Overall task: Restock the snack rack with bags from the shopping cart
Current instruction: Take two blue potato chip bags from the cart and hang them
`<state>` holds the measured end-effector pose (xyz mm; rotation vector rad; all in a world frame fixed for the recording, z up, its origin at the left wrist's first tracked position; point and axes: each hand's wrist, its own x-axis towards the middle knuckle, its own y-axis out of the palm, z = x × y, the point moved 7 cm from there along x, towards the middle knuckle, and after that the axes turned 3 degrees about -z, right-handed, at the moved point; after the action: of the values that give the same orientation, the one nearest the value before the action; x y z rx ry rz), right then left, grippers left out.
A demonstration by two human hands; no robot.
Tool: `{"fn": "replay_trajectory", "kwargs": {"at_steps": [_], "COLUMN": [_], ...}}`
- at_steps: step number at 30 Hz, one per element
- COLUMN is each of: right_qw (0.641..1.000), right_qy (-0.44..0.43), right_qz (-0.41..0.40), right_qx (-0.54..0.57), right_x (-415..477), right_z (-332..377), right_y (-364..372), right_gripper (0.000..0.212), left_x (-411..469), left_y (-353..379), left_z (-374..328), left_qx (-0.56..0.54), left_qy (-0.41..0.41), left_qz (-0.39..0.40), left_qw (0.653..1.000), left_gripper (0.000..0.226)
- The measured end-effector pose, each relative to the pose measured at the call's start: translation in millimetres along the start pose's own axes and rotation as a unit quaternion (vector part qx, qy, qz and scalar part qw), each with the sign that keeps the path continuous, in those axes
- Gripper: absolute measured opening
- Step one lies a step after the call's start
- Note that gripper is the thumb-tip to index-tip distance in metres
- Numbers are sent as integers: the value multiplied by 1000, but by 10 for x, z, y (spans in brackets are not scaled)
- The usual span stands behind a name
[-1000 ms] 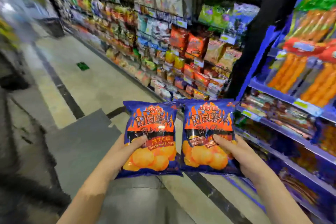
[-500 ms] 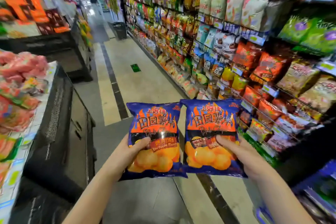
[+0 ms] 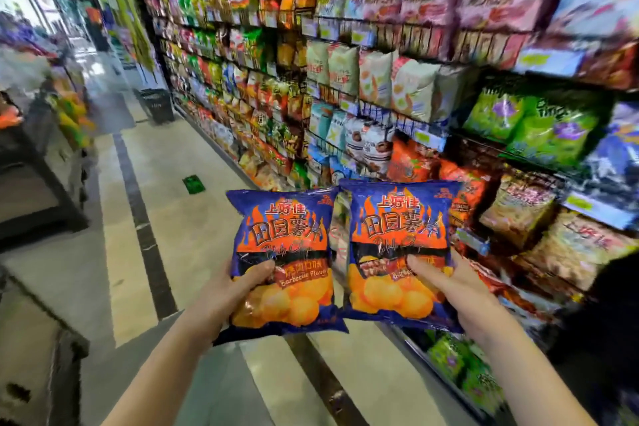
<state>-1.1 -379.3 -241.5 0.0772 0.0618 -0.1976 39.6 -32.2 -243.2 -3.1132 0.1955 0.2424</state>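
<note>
**A:** Where are the bags rn?

**B:** Both in the air in front of the person, side by side w/ top corners meeting. They're two glossy blue foil chip bags w/ orange flames. The left bag (image 3: 283,263) is in the left hand (image 3: 238,290), the right bag (image 3: 397,252) in the right hand (image 3: 449,290).

**A:** Grip?

**B:** Each hand is closed on its bag's lower outer edge. The thumb lies across the front and the fingers are hidden behind. The bags are upright w/ labels facing the person (prob. so the flavour can be matched to a shelf row).

**A:** On the rack yet?

**B:** No. The tall black wire snack rack (image 3: 428,33) stands just to the right, packed w/ bags, and neither bag touches it. I'd say it's the carry step, w/ placing not yet begun. I can't spot a matching blue row bc it's too blurred.

**A:** Cart?

**B:** Can't make one out. Further out there's beige tiled floor w/ a dark stripe (image 3: 148,218) and a black basket (image 3: 157,107) down the aisle.
</note>
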Motion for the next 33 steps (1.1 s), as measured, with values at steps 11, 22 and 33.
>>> {"fn": "replay_trajectory", "kwargs": {"at_steps": [11, 22, 33], "right_qw": [973, 898, 847], "right_qy": [-58, -127, -193], "right_qz": [-224, -418, -489], "right_qx": [2, -48, -83], "right_x": [567, 412, 296], "right_z": [477, 1512, 2780], "right_y": [-977, -1390, -2063], "right_gripper": [60, 66, 37], "left_x": [2125, 3057, 2989], "left_y": [1318, 2757, 3828], "left_z": [-629, -1687, -2977], "left_qx": [39, 13, -47], "left_qy": [83, 127, 220], "left_qz": [198, 389, 425], "left_qw": [976, 912, 877], "left_gripper": [61, 88, 102]}}
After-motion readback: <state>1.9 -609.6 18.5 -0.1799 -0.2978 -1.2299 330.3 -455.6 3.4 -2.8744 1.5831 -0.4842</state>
